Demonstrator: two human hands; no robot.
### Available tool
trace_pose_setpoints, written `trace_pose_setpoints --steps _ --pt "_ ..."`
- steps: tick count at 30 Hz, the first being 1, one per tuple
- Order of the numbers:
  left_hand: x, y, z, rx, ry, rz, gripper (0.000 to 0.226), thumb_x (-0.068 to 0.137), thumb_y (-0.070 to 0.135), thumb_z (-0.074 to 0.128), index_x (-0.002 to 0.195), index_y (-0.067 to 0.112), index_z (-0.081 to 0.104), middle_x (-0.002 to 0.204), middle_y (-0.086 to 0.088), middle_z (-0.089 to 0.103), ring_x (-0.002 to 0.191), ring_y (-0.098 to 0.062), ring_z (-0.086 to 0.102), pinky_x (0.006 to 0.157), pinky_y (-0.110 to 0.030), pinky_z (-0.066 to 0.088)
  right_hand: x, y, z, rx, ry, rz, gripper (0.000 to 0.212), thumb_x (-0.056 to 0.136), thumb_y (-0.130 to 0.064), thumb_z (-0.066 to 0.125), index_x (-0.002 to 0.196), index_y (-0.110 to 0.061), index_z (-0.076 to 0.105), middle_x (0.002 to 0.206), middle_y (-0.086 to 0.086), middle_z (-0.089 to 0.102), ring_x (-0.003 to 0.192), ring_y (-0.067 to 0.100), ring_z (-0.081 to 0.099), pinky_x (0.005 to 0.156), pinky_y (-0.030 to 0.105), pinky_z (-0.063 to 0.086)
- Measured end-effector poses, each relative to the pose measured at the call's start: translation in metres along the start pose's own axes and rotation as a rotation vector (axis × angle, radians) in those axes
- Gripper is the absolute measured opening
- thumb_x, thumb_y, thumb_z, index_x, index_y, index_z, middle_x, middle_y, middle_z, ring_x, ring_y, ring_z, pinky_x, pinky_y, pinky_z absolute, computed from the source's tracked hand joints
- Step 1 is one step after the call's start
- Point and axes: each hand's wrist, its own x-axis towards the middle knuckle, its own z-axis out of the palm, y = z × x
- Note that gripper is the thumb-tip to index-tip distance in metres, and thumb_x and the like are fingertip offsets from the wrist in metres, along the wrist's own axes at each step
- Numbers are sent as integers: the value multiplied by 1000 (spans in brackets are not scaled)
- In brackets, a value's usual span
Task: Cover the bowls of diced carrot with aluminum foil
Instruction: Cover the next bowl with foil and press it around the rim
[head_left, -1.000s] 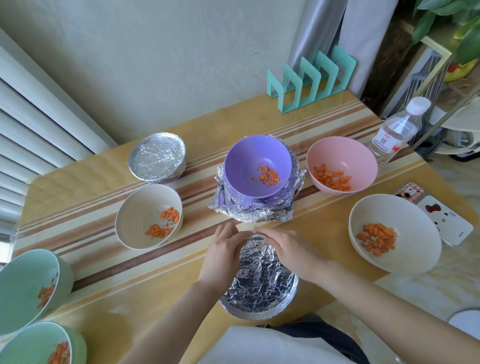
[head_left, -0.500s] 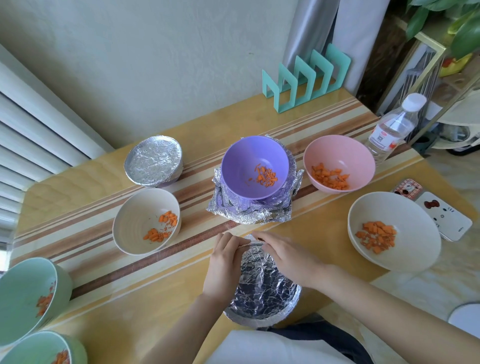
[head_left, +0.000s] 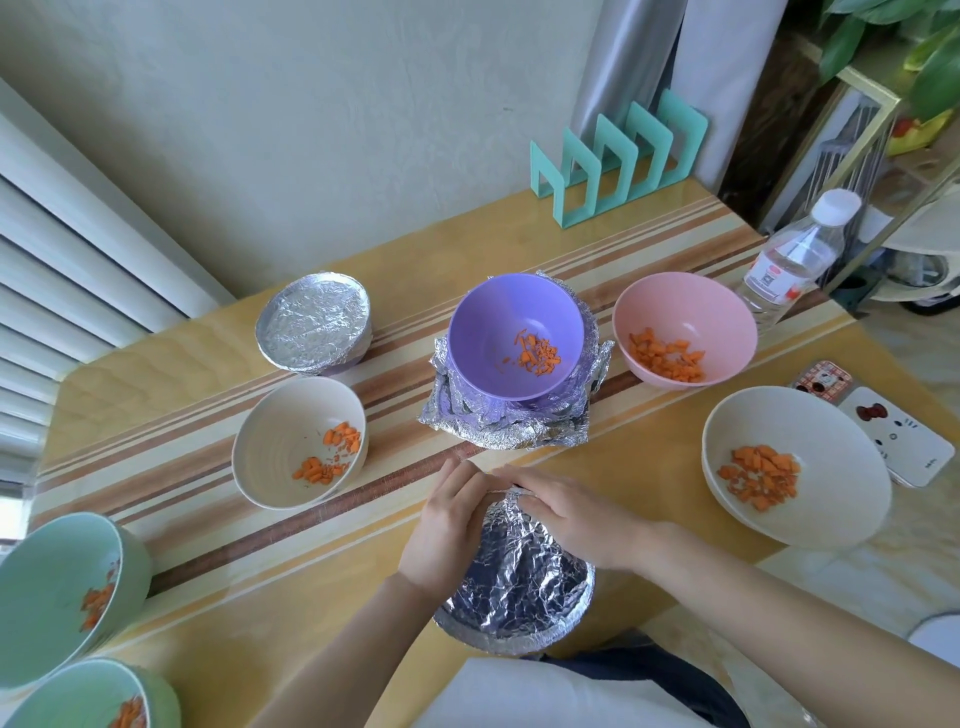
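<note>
**Second bowl nearly sealed, six still open**

Both hands had slid from pinching the foil's far edge to lying flatter across it since the earlier frame, and the view had dropped slightly nearer. The left hand (head_left: 447, 525) cupped the far-left rim of the foil-covered bowl (head_left: 519, 587) at the near edge of the tabletop (head_left: 156, 374), fingers curled down over the side. The right hand (head_left: 566, 512) pressed palm-down on the far-right rim, fingers spread over the crumpled sheet. Neither hand was closed on anything; both were moulding foil against the bowl.

One silver-topped bowl (head_left: 313, 332) stood finished at the far left. The bowl under the hands looked nearly sealed, with foil folded round its near rim.

Much appeared to remain. The purple bowl (head_left: 514, 338) sat on a stack of crumpled foil sheets (head_left: 498, 431), its carrot uncovered. The pink bowl (head_left: 684, 327), the large cream bowl (head_left: 795, 467), the small cream bowl (head_left: 298, 441) and two green bowls (head_left: 57, 592) at the near left were all open, so by my count six bowls still needed covering.
</note>
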Motion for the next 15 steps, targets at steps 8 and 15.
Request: trace_pose_setpoints --steps 8,15 --pt "-6 -2 1 -57 -16 -62 8 92 23 50 98 21 54 89 12 45 84 -8 44 77 -12 36 -3 -1 1 -11 -7 8 38 103 -20 35 141 -21 37 137 -12 41 120 -9 31 90 -9 15" --pt "-12 -5 -6 -38 21 -169 14 89 29 51 80 26 41 79 20 38 74 -5 40 67 -13 32 1 -4 -2 -120 -53 53 46 101 -31 37 145 -21 32 151 -6 31 138 6 27 110 19 21"
